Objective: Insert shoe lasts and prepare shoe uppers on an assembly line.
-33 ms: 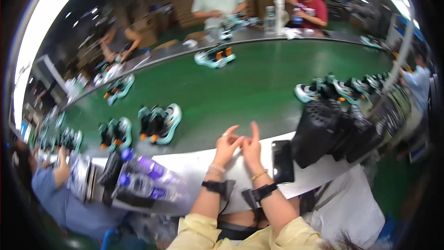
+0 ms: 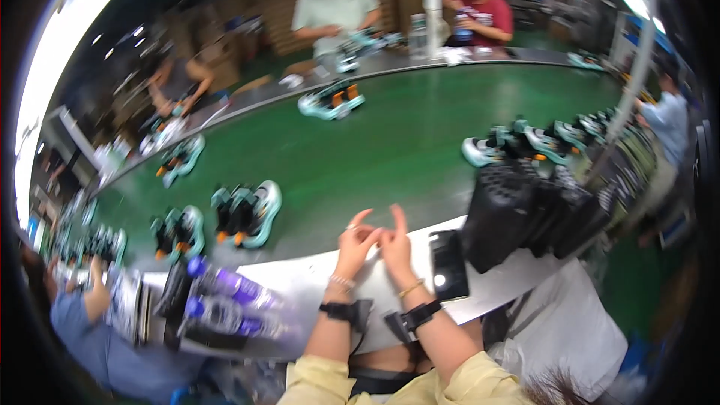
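Note:
My left hand (image 2: 354,247) and my right hand (image 2: 394,246) meet in front of me above the inner edge of the white worktop. Their thumbs and some fingertips touch, while both index fingers stretch up and apart. I see nothing held in either hand. A black phone (image 2: 448,264) lies flat just right of my right hand. Left of my hands, purple-labelled plastic bottles (image 2: 244,289) lie on their sides. Beyond my fingertips runs a green conveyor belt (image 2: 360,154), with pairs of black and mint shoes (image 2: 247,214) standing on it at the left.
Black shoe-shaped items (image 2: 499,214) stand in a row at the right, beside more shoes (image 2: 484,151). Another pair of shoes (image 2: 330,101) sits on the far belt. Several co-workers surround the belt, one in a pale shirt (image 2: 337,11). A white bag (image 2: 566,330) hangs at the lower right.
The whole view has shifted slightly, so everything appears a little further left. My hands keep nearly the same pose, fingertips together.

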